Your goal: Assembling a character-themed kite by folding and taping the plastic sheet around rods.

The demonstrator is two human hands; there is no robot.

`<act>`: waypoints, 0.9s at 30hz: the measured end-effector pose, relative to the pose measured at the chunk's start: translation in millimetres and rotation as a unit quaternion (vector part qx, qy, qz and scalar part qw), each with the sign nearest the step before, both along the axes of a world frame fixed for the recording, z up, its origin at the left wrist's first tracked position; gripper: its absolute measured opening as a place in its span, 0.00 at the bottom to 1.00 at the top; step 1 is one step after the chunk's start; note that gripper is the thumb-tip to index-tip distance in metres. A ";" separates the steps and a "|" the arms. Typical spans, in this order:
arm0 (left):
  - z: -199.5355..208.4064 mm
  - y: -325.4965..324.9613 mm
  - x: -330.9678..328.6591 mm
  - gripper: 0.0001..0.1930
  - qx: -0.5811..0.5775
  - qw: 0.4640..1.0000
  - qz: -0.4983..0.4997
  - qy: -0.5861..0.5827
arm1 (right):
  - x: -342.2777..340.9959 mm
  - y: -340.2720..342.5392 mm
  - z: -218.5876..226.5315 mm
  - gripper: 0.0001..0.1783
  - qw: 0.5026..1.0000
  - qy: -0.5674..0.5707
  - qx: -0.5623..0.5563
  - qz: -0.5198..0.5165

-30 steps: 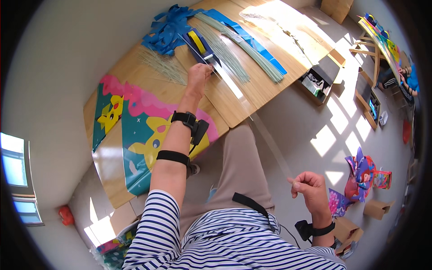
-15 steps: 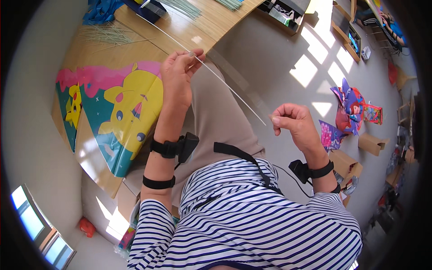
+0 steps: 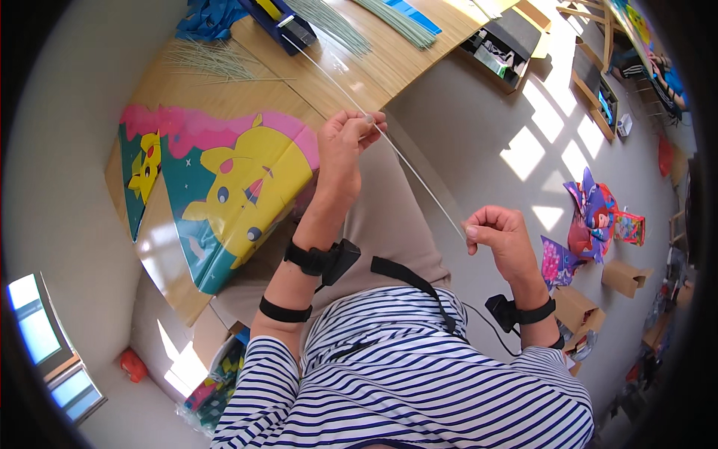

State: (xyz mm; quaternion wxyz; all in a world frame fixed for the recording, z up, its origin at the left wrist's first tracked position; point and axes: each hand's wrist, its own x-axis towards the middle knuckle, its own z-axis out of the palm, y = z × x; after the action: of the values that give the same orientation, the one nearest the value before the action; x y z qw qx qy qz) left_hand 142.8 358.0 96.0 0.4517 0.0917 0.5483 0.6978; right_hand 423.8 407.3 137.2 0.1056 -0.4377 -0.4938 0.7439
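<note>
A thin white rod [image 3: 423, 182] slants from the table's far side down toward my right hand. My left hand [image 3: 345, 153] pinches it between thumb and fingers near its middle. The fingertips of my right hand [image 3: 499, 236] are pressed together right by the rod's lower end; whether they grip it or something tiny is too small to make out. Left of my left forearm, a glossy triangular printed sheet [image 3: 239, 179] with a yellow cartoon figure, pink and teal hangs over the table's near edge.
On the wooden table [image 3: 280, 97] lie loose pale rods [image 3: 217, 63], rod bundles [image 3: 329, 26], a dark blue holder [image 3: 288, 34] and blue strips [image 3: 206, 19]. Open boxes [image 3: 501, 56] and a purple-red printed bundle [image 3: 594, 217] sit to the right.
The rod's lower end has come up to my right fingertips, where a small gap showed before. My view has shifted, so the table and both hands appear lower and farther right.
</note>
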 end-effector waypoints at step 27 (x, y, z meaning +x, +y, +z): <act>-45.2 66.3 -190.5 0.06 -0.156 0.974 0.088 0.140 | 1.9 15.1 -19.4 0.04 0.998 -0.032 -0.035 -0.041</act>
State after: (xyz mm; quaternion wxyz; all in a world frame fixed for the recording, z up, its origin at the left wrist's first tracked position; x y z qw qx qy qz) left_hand -47.7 424.3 50.8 0.3162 0.0684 0.7142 0.6207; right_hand 425.7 422.4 117.8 0.1051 -0.4844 -0.4524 0.7414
